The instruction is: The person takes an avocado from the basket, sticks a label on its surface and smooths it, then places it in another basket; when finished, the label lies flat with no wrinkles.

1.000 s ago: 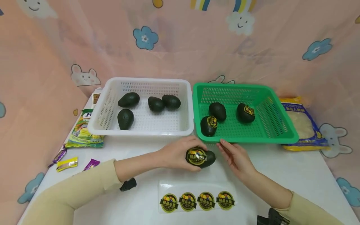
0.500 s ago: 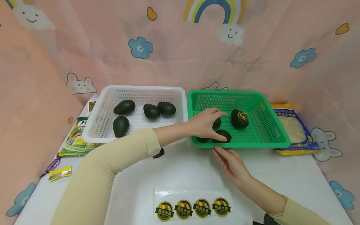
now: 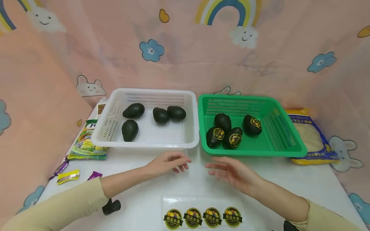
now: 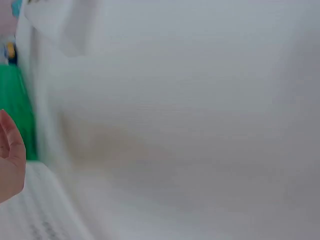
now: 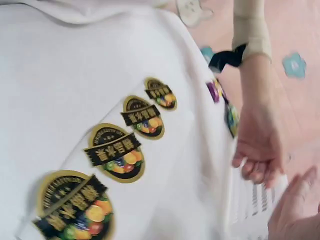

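Observation:
My left hand (image 3: 169, 164) hovers with loosely bent fingers before the white basket (image 3: 144, 144), holding nothing. Facing it, my right hand (image 3: 231, 171) is also bare, its fingers relaxed in front of the green basket (image 3: 254, 153). Several dark avocados lie in the green basket; the front one (image 3: 232, 138) carries a black and gold fruit sticker, and so do two others. Several avocados (image 3: 130, 130) without visible stickers sit in the white basket. Close to me lies a clear sheet (image 3: 202, 200) with a row of round stickers (image 3: 212, 217), seen large in the right wrist view.
Left of the white basket lies a green snack bag (image 3: 88, 141), with a yellow packet (image 3: 68, 176) and purple candies (image 3: 94, 175) nearer. A blue and yellow pasta bag (image 3: 313, 138) leans by the green basket. A patterned pink cloth (image 3: 185, 48) hangs behind.
My left hand carried a stickered avocado into the green basket, let it go, and came back left over the table. The right hand left the green basket's rim and drew slightly nearer.

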